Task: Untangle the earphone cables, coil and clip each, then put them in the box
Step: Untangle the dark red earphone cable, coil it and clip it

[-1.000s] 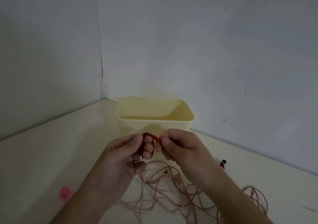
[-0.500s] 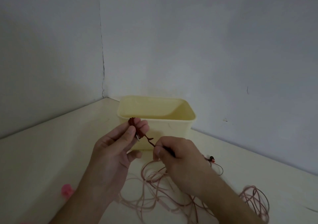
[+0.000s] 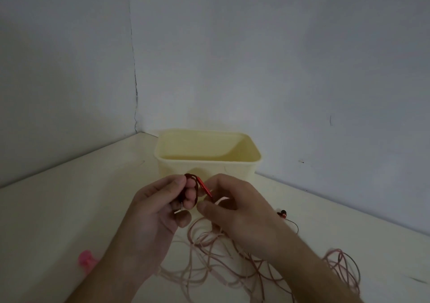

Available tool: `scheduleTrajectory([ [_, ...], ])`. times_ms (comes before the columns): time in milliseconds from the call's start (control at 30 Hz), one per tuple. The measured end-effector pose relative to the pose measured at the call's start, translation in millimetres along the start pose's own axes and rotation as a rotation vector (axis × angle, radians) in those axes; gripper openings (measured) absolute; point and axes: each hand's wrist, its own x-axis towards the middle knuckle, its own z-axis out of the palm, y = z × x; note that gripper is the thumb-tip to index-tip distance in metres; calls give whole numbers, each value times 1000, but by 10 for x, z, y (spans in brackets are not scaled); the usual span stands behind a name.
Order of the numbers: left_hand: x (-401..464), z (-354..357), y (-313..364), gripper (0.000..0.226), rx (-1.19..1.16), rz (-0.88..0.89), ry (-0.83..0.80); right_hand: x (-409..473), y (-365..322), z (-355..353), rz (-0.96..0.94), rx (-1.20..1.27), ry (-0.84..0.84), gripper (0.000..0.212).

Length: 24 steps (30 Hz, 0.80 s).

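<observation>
Mid-coiling: left hand (image 3: 160,207) fingers wrapped in dark red cable (image 3: 194,189), right hand (image 3: 235,207) pinching its free end; next, probably another wrap before clipping.

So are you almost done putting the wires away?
Not yet. The box shows nothing inside. The left hand holds a dark red cable looped round its fingers while the right hand feeds it. The pink tangle is left.
</observation>
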Motion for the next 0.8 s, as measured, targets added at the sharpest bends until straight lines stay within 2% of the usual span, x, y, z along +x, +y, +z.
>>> scheduleTrajectory([
  [133,13,-21,5,18,1,17,17,5,-28,-10,-4,66,96,17],
  [300,34,-51,-6,17,13,20,31,-9,-53,-120,-9,290,115,13],
  [400,33,-51,-17,19,60,20,36,-26,-58,-144,-17,338,165,15],
  [500,24,-26,-28,24,126,26,47,-5,-13,-154,0,288,189,16],
  [700,12,-7,-27,44,138,43,80,30,53,-160,-83,0,296,15],
  [800,14,-4,-38,49,148,58,96,11,43,-193,-94,-24,260,18],
])
